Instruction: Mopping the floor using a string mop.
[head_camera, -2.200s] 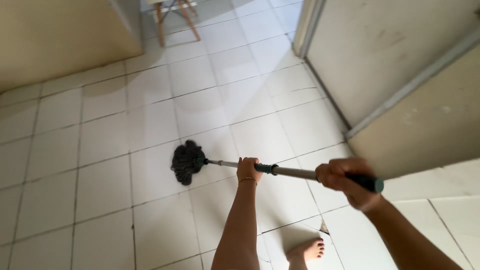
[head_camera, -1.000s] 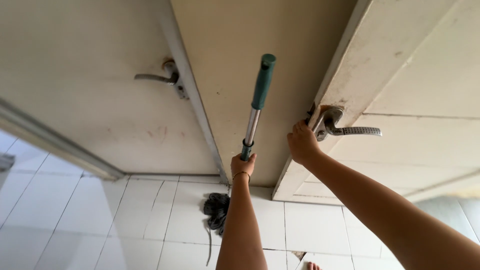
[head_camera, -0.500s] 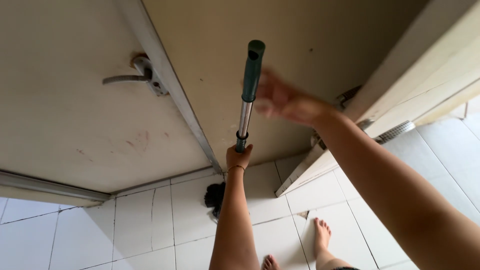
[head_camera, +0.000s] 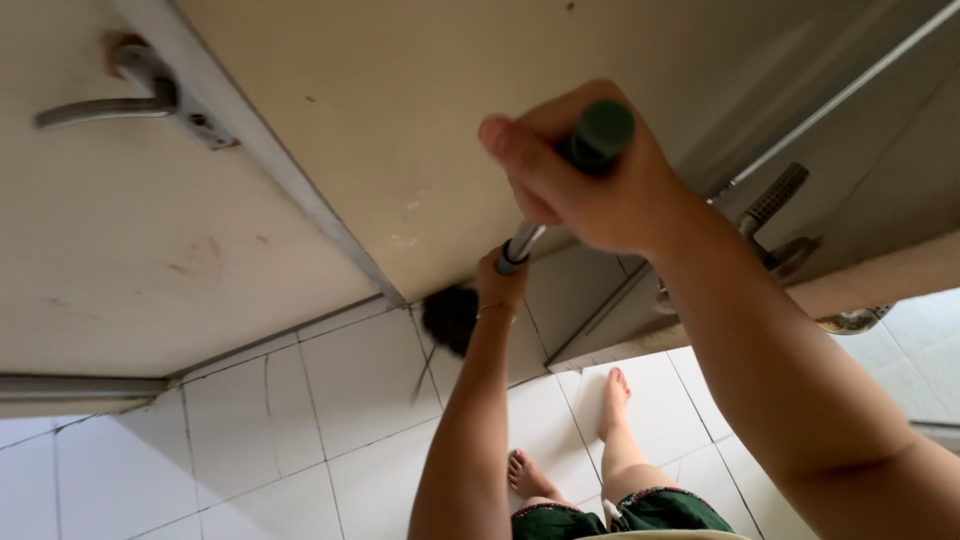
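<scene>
A mop with a metal pole (head_camera: 523, 244), a green top grip (head_camera: 598, 135) and a dark string head (head_camera: 450, 318) points almost straight away from me. My right hand (head_camera: 590, 180) is wrapped round the green grip at the top. Lower down, my left hand (head_camera: 500, 285) holds the pole, a thin bracelet on its wrist. The mop head rests on the white floor tiles (head_camera: 330, 400) at the foot of a cream wall panel (head_camera: 430, 120). My bare feet (head_camera: 615, 395) stand on the tiles below.
A shut cream door with a lever handle (head_camera: 105, 105) stands at the left. At the right a second door (head_camera: 860, 200) with a metal lever handle (head_camera: 775, 215) stands ajar, close to my right forearm. A cracked tile lies near my feet.
My right hand left the right door's handle and closed on the mop's green grip. The view tilted down and nearer to the pole; that door has swung further away.
</scene>
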